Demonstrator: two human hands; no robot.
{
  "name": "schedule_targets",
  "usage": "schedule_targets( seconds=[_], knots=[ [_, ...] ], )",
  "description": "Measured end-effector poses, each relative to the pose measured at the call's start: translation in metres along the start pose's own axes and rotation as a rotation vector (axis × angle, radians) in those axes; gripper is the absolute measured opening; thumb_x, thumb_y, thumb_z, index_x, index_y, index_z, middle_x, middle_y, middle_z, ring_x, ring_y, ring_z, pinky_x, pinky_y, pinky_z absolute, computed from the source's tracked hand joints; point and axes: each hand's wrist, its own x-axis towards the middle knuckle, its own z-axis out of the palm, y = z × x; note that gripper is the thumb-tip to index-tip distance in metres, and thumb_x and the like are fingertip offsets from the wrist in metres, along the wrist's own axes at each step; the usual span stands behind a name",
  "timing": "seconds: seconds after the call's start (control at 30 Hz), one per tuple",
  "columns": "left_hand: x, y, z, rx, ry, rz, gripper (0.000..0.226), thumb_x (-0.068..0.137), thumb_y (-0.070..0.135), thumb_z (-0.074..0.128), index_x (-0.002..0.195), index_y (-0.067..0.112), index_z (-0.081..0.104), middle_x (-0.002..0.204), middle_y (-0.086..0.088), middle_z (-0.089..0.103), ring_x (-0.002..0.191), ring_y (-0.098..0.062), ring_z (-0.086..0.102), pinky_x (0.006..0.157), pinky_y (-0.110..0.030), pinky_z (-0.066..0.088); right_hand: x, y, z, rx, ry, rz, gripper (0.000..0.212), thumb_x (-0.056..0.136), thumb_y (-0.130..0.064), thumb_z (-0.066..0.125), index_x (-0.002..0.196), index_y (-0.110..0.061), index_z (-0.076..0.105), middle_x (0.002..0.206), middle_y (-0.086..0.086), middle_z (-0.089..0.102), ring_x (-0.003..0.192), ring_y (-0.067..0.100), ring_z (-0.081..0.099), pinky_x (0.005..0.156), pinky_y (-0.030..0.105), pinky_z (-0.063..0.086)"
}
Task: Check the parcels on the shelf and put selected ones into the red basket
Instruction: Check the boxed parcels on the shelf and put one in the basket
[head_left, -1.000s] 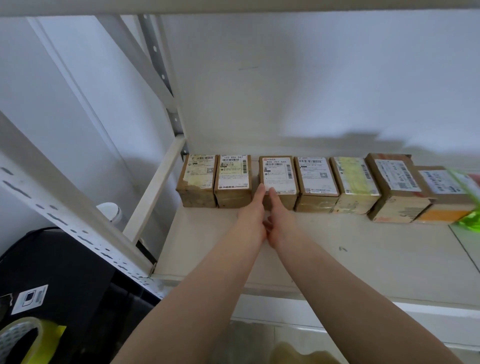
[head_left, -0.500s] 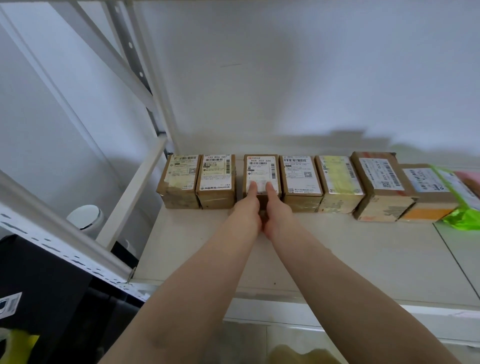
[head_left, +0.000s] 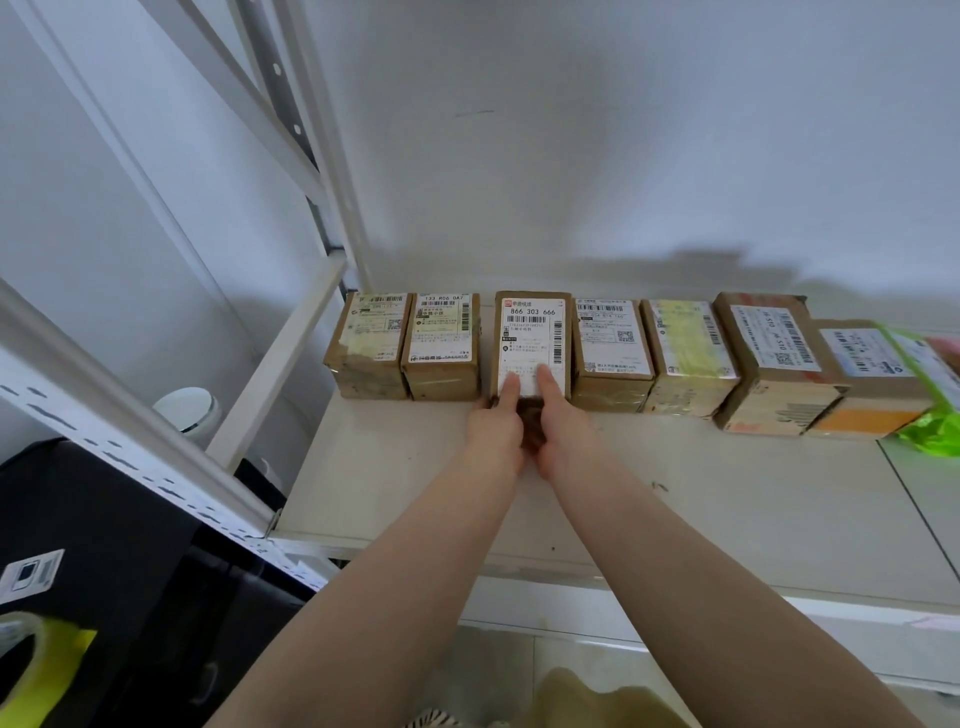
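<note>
Head view, one frame. I see a white shelf board with a row of taped cardboard parcels along the back wall; taking the parcel labelled 866 303 666 as landmark. Left of it, with a small gap: the parcel labelled 133 R06 0A7, then a parcel with a yellowed, torn label at the row's end by the white upright post. Right of it, touching: a white-labelled parcel, a parcel with a yellow-tinted label, a larger skewed box, a box with an orange front, and a green plastic mailer at the frame edge. Neighbours crowd the landmark parcel closely on its right side. It appears tipped up at the front, label facing the camera. Both forearms reach straight in, side by side. Left hand grips the parcel's lower left front, thumb on the label. Right hand grips the lower right, thumb likewise on the label; other fingers are hidden underneath. Below left of the shelf: a black case and a yellow tape roll. Red basket not in frame.
</note>
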Motion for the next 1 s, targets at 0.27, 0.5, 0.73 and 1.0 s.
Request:
schedule_targets(
  seconds=[0.27, 0.5, 0.73, 1.0],
  knots=[
    [-0.012, -0.008, -0.013, -0.015, -0.006, 0.050, 0.038, 0.092, 0.036, 0.062, 0.116, 0.007, 0.065, 0.098, -0.010, 0.072, 0.083, -0.022, 0.069, 0.065, -0.026, 0.054, -0.009, 0.006, -0.018, -0.060, -0.040, -0.039, 0.024, 0.086, -0.031, 0.074, 0.090, -0.009, 0.067, 0.083, 0.007, 0.072, 0.071, 0.018, 0.068, 0.066, 0.030, 0.058],
    [-0.025, -0.002, -0.016, -0.040, -0.022, 0.082, 0.032, 0.094, 0.032, 0.060, 0.112, 0.007, 0.065, 0.086, 0.000, 0.069, 0.076, -0.012, 0.065, 0.055, -0.020, 0.045, -0.011, 0.011, -0.024, 0.035, -0.119, -0.023, 0.038, 0.080, -0.029, 0.080, 0.113, -0.012, 0.071, 0.111, 0.010, 0.074, 0.097, 0.023, 0.069, 0.086, 0.034, 0.055],
    [-0.029, 0.003, -0.022, -0.068, 0.007, 0.115, 0.042, 0.088, 0.037, 0.067, 0.121, 0.010, 0.064, 0.102, -0.003, 0.069, 0.098, -0.018, 0.064, 0.062, -0.022, 0.043, -0.016, 0.011, -0.022, 0.045, -0.139, -0.039, 0.041, 0.080, -0.032, 0.079, 0.116, -0.014, 0.070, 0.102, 0.002, 0.073, 0.100, 0.018, 0.065, 0.076, 0.029, 0.052],
    [-0.034, 0.007, -0.027, -0.049, -0.021, 0.103, 0.049, 0.087, 0.035, 0.069, 0.128, 0.011, 0.060, 0.109, -0.001, 0.067, 0.102, -0.015, 0.060, 0.077, -0.024, 0.039, -0.018, 0.013, -0.024, 0.044, -0.174, -0.067, 0.036, 0.083, -0.034, 0.076, 0.114, -0.018, 0.070, 0.101, 0.000, 0.070, 0.096, 0.015, 0.063, 0.076, 0.028, 0.049]
  ],
)
